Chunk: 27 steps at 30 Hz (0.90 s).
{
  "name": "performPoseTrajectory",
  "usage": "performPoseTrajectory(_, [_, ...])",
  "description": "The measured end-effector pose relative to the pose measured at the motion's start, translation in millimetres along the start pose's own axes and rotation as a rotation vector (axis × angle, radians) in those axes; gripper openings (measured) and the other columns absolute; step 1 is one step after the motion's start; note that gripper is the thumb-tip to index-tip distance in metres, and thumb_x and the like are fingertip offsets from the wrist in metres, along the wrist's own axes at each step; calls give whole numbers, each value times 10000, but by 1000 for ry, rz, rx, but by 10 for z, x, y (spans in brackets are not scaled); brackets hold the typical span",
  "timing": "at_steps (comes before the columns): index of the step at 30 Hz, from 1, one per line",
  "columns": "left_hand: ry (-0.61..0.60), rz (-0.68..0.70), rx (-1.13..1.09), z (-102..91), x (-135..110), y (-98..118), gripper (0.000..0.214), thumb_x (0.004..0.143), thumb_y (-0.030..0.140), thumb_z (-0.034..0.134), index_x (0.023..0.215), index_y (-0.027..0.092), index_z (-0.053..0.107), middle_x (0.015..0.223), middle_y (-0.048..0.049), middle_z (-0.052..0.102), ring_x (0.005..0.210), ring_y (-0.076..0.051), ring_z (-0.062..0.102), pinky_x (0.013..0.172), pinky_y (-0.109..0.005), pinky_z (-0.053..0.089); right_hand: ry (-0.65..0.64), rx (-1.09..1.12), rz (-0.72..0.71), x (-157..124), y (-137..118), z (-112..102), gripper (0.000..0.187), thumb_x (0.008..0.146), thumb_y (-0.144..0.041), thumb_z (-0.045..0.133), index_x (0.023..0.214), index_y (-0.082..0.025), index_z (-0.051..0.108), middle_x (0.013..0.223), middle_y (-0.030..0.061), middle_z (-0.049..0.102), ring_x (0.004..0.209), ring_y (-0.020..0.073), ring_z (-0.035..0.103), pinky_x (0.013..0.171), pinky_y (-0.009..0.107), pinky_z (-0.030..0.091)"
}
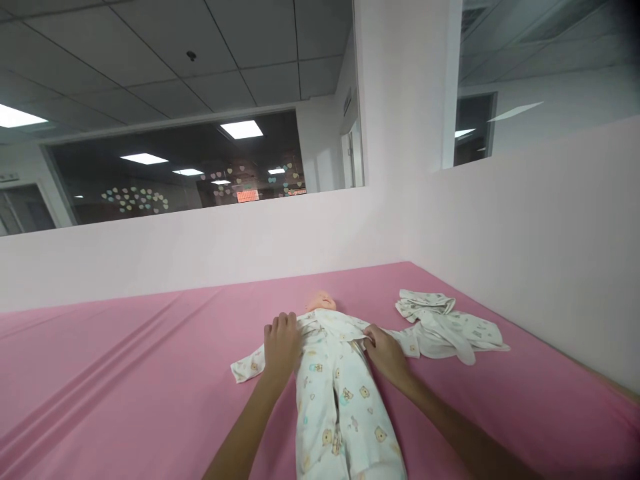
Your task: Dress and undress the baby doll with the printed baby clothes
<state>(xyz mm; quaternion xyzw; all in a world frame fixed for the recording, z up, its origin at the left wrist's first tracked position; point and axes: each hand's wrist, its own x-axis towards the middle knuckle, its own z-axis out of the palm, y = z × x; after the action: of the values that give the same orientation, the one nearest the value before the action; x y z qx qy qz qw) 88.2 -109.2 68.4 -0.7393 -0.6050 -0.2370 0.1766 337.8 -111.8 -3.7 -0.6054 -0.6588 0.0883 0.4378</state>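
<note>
A baby doll [321, 301] lies on its back on a pink sheet [125, 373], dressed in a white printed top and trousers [340, 407]. My left hand [281, 343] rests on the doll's left shoulder area, fingers curled over the top's cloth. My right hand [383, 353] presses at the doll's other side, its fingertips pinching the edge of the top near the chest. The sleeves lie spread out to both sides.
A second white printed garment [445, 327] lies crumpled on the sheet to the right of the doll. A pale wall [525, 253] borders the bed at the back and right, with windows above it.
</note>
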Motion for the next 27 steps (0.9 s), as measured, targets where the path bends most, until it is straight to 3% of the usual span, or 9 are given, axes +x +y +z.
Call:
performPoseTrajectory(5, [-148, -68, -152, 55, -116, -140, 182, 900, 208, 386, 1057, 207, 477, 969, -45, 636, 813, -182, 601, 704, -288, 386, -53, 67, -36, -139, -109, -68, 146, 884, -265, 372, 825, -217, 496, 718, -8, 595, 679, 169, 542, 615, 260, 342])
performPoseTrajectory(8, [-149, -160, -312, 100, -102, -102, 314, 920, 427, 403, 1161, 231, 451, 1086, -49, 621, 911, -186, 604, 693, -267, 404, -80, 108, -96, -264, -232, -80, 205, 909, -348, 364, 791, -222, 474, 707, -5, 569, 665, 171, 522, 606, 266, 342])
performPoseTrajectory(10, [-121, -186, -295, 111, -57, -28, 335, 914, 489, 402, 1094, 223, 497, 1093, -57, 607, 941, -200, 593, 699, -272, 404, -85, 97, -137, -326, -270, -63, 181, 899, -320, 366, 794, -223, 477, 694, -5, 558, 662, 176, 519, 616, 273, 344])
performPoseTrajectory(13, [-90, -169, -125, 99, 1, 60, 239, 937, 384, 381, 918, 198, 530, 955, -55, 607, 868, -202, 588, 672, -277, 387, -67, 67, -135, -346, -207, -37, 145, 866, -255, 367, 836, -221, 504, 707, 1, 582, 675, 182, 537, 623, 278, 345])
performPoseTrajectory(16, [-76, -134, -30, 64, -48, 26, 129, 893, 155, 411, 922, 178, 534, 946, -78, 594, 878, -221, 570, 695, -296, 377, -42, 9, -28, -287, -52, -71, 140, 833, -230, 373, 848, -219, 512, 715, 0, 611, 670, 180, 552, 597, 267, 329])
performPoseTrajectory(20, [-49, 16, 183, 23, -276, -165, 385, 740, -91, 348, 972, 157, 529, 974, -93, 585, 878, -220, 558, 710, -301, 372, -6, -118, 82, -222, 74, -197, 144, 807, -222, 392, 871, -226, 521, 662, -20, 596, 653, 178, 550, 588, 261, 300])
performPoseTrajectory(23, [-60, -15, 188, 3, -417, -274, 317, 782, -64, 310, 886, 158, 511, 911, -82, 580, 795, -203, 558, 631, -283, 357, -18, -127, 118, -258, 49, -238, 158, 818, -227, 397, 912, -231, 524, 702, -17, 615, 677, 178, 559, 588, 257, 293])
performPoseTrajectory(27, [-34, -149, -47, -46, -458, -239, 159, 893, 123, 329, 808, 197, 443, 793, -24, 575, 663, -175, 537, 553, -272, 309, -88, -111, 56, -348, -6, -153, 140, 850, -227, 379, 895, -218, 511, 786, 11, 640, 710, 177, 567, 581, 257, 284])
